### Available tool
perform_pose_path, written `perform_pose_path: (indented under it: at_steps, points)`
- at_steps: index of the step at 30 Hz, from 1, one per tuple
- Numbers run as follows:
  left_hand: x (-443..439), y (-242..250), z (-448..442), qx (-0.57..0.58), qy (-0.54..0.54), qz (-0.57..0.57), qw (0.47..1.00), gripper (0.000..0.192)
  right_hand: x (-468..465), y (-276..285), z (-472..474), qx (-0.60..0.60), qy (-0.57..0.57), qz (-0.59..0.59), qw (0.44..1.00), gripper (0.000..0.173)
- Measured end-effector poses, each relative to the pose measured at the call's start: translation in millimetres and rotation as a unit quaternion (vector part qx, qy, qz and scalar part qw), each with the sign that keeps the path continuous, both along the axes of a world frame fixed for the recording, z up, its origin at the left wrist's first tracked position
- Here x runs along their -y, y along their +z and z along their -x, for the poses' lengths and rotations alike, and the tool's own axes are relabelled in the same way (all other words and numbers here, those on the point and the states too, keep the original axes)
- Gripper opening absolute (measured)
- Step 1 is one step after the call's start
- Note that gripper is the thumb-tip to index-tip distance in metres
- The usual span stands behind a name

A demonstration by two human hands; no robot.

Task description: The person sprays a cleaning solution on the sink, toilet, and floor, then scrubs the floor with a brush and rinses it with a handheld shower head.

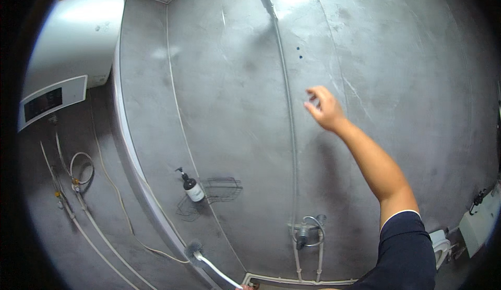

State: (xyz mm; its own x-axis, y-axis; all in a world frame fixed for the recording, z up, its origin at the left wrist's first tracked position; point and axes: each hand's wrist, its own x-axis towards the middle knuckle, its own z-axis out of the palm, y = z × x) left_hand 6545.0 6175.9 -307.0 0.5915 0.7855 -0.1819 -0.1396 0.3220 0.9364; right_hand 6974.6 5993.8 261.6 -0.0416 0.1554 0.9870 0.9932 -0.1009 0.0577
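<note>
My right hand (324,108) is raised in front of the grey wall, right of the metal shower hose (289,94); its fingers are curled apart and hold nothing. At the bottom edge, only the fingers of my left hand (245,287) show, closed on the white handle of a toilet brush (219,272). The brush's round grey bristle head (194,252) points up and left, beside the corner strip. Above the brush, a dark pump bottle (192,188) with a white label stands at a wire corner shelf (223,189).
A white water heater (78,39) hangs at upper left, with hoses and pipes (98,231) below. The shower mixer valve (303,235) sits low on the wall above white pipes (282,280). A toilet (441,247) and a white cistern (479,225) are at lower right.
</note>
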Motion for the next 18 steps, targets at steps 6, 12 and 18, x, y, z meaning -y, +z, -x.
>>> perform_pose_path:
  at_steps: [6, 12, 18]
  points:
    - [-63, 15, 32, 0.003, 0.051, 0.028, 0.998, 0.025, -32, 119, 23, -0.035, -0.090, -0.087, 0.992, 0.040]
    - [-109, -26, 9, -0.176, 0.126, -0.208, 0.954, 0.034, -64, 218, -2, -0.013, -0.148, -0.145, 0.978, 0.057]
    - [-91, 9, -2, -0.051, 0.095, -0.051, 0.993, 0.040, -106, 331, -56, 0.012, -0.162, -0.257, 0.953, 0.064]
